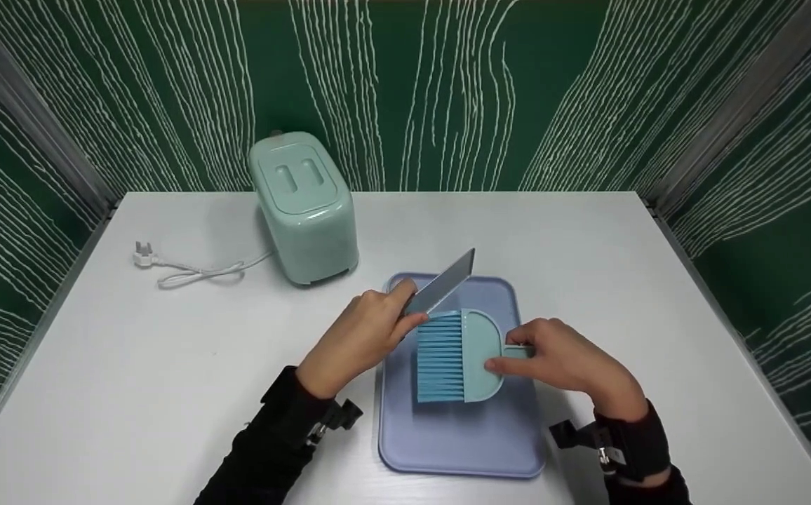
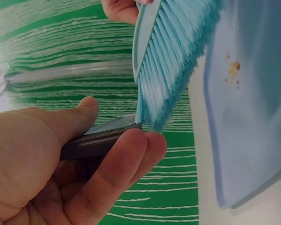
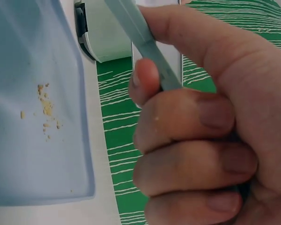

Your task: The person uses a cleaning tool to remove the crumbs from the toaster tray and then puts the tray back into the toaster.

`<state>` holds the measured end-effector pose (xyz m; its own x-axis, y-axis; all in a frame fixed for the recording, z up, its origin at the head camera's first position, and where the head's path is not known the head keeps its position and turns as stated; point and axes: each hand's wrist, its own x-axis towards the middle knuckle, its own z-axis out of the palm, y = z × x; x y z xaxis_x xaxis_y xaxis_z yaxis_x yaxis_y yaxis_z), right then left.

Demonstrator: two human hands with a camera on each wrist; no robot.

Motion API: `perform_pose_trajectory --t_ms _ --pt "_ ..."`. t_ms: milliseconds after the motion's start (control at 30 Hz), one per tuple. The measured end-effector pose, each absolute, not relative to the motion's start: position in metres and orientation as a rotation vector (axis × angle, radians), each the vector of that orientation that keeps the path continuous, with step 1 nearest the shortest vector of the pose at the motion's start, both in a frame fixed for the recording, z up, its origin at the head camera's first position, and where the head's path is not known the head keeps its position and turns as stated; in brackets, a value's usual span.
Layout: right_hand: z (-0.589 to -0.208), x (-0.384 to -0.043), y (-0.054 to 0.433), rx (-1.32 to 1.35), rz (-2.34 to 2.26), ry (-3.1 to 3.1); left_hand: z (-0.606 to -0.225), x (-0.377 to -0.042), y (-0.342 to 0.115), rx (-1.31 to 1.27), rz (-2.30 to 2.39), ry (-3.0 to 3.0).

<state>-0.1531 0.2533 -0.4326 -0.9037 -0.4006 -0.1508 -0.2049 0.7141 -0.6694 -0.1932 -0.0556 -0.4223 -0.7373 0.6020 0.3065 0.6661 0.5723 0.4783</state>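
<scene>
My left hand pinches a thin, flat grey crumb tray at its near end, thumb on one side and fingers on the other. The crumb tray is tilted on edge, and its dark rim shows in the left wrist view. My right hand grips the handle of a light blue hand brush, fingers curled round it. The brush's bristles point left, right at the crumb tray's lower end. Beneath both hands lies a lavender-blue serving tray, with yellowish crumbs scattered on it.
A mint-green toaster stands at the back left of the white table. Its bundled white cord and plug lie to its left. Green panels with white wavy lines enclose the table's back and sides.
</scene>
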Motion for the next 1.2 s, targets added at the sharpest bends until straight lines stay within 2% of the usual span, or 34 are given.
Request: perform_pose_trajectory --t_ms 633,1200 --pt "-0.436 -0.161 0.268 -0.259 -0.897 2.723 -0.424 -0.192 -0.055 -1.089 -0.739 -2.657" --pt "-0.427 -0.156 0.278 -0.214 -0.895 2.740 -0.427 -0.192 -0.056 -1.066 -0.653 -2.643"
